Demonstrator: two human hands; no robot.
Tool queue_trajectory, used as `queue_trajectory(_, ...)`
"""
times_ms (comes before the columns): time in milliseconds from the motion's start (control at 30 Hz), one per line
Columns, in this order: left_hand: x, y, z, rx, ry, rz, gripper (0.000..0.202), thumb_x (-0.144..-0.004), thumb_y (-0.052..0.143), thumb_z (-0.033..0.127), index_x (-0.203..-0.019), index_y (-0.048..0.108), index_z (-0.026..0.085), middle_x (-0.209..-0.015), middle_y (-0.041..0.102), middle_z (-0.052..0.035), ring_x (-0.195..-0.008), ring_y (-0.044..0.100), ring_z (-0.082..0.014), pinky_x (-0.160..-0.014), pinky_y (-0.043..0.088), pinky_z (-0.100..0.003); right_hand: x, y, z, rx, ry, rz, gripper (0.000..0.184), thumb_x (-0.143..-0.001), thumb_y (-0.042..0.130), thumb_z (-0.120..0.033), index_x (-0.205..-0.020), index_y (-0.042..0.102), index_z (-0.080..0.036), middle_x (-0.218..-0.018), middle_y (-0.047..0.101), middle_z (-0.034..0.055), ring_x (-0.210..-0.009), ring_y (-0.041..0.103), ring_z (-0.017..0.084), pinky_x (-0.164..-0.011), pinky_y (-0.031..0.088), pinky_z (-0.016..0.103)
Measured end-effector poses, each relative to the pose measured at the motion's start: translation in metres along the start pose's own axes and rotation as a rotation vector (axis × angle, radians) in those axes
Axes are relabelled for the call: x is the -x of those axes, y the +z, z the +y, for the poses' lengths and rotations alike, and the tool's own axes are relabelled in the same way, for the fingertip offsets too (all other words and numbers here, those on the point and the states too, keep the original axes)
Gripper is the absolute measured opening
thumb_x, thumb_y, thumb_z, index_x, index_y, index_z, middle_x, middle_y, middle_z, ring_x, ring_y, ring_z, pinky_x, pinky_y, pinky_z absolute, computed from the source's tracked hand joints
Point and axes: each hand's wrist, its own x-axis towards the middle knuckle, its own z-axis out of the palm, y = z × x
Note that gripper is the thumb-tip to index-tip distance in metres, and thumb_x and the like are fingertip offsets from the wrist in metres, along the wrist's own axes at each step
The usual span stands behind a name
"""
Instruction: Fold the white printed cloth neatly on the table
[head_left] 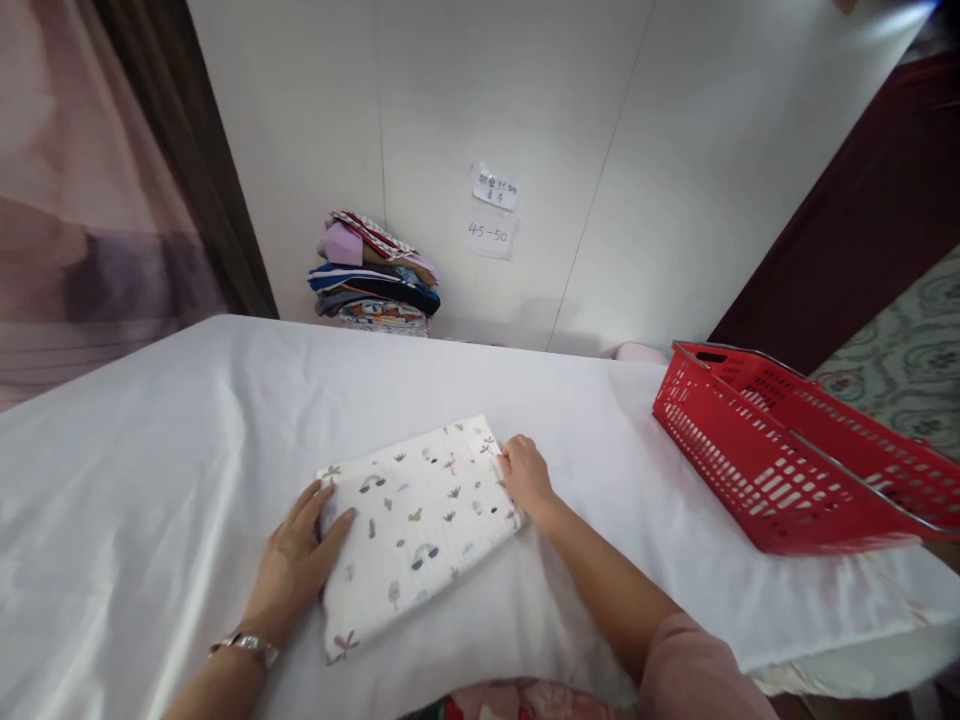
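Observation:
A folded white cloth (pixel 420 520) printed with small rainbows, palms and cacti lies slightly askew on the white-covered table in front of me. My left hand (pixel 296 550) rests at its left edge, fingers stretched out and thumb lying over the top. At the opposite edge, my right hand (pixel 527 474) is closed on the cloth's right side, with its fingers curled around the border. The underside of the cloth and the tips of some right-hand fingers are hidden.
A red plastic basket (pixel 739 465) with metal handles stands at the table's right. Behind the far edge, a stack of folded clothes (pixel 375 275) leans near the wall. Two paper notes (pixel 491 233) are stuck on the wall. A curtain (pixel 97 180) hangs at the left.

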Motion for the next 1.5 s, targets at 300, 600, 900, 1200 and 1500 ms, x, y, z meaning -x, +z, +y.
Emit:
queue_trajectory(300,-0.003,0.000,0.000,0.002,-0.050,-0.033,0.057,-0.079,0.039,0.052,-0.124,0.046,0.017,-0.138,0.038,-0.0090,-0.123,0.040,-0.0280,-0.105,0.032,-0.043,-0.002,-0.002,0.000,0.003,0.038,-0.048,0.010,-0.085,0.045,-0.023,-0.077,0.050,-0.022,-0.083,0.057,0.0022,-0.080,0.049,0.016,-0.067,0.032,0.026)
queue_trajectory(600,-0.004,0.003,-0.003,0.007,-0.062,-0.010,0.056,-0.078,0.042,0.051,-0.124,0.047,0.018,-0.138,0.038,-0.0076,-0.122,0.042,-0.0275,-0.104,0.034,-0.042,-0.011,0.008,0.011,-0.255,0.351,-0.112,0.008,-0.079,0.049,-0.024,-0.073,0.054,-0.021,-0.073,0.060,-0.0012,-0.069,0.050,0.013,-0.059,0.029,0.023)
queue_trajectory(900,-0.003,0.001,0.002,0.018,-0.076,-0.008,0.056,-0.078,0.042,0.051,-0.123,0.049,0.019,-0.138,0.039,-0.0074,-0.121,0.042,-0.0281,-0.103,0.034,-0.043,-0.016,0.009,0.011,-0.237,0.305,-0.165,0.007,-0.076,0.049,-0.022,-0.074,0.056,-0.020,-0.077,0.060,0.0002,-0.071,0.051,0.013,-0.061,0.031,0.023)
queue_trajectory(1200,-0.003,0.001,0.000,0.016,-0.068,-0.015,0.058,-0.079,0.041,0.052,-0.124,0.047,0.017,-0.138,0.038,-0.0082,-0.122,0.041,-0.0277,-0.104,0.033,-0.042,-0.015,0.014,0.016,-0.307,0.345,-0.143,0.010,-0.079,0.045,-0.022,-0.073,0.054,-0.019,-0.077,0.060,0.0007,-0.071,0.052,0.013,-0.063,0.035,0.022)
queue_trajectory(1500,-0.003,0.003,-0.002,0.023,-0.054,0.004,0.054,-0.078,0.043,0.050,-0.122,0.049,0.018,-0.137,0.041,-0.0082,-0.120,0.044,-0.0282,-0.103,0.034,-0.043,-0.026,0.010,0.013,-0.260,0.312,-0.190,0.013,-0.078,0.051,-0.032,-0.075,0.056,-0.021,-0.077,0.061,0.0005,-0.071,0.051,0.014,-0.059,0.030,0.023)
